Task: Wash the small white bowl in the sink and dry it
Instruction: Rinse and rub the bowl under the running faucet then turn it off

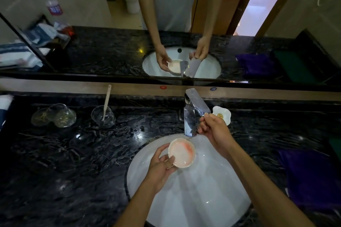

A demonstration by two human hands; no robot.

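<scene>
Rinse step, pre-water: left hand (pixel 162 166) gripping small white bowl (pixel 181 152) over sink (pixel 212 199), under faucet (pixel 191 116); right hand (pixel 215 129) closed on lever at 1 o'clock. Next: open tap, scrub red residue.

We're reaching both forearms forward, bare. Our left hand (pixel 162 164) is curling palm-up, thumb pressing inward in a pinch grip. Our right hand (pixel 215 131) is extending farther out, fingers (pixel 203 122) closing together.

The faucet (pixel 191 114) overhangs the sink's (pixel 193 199) far rim; the basin's near half lies open.
</scene>
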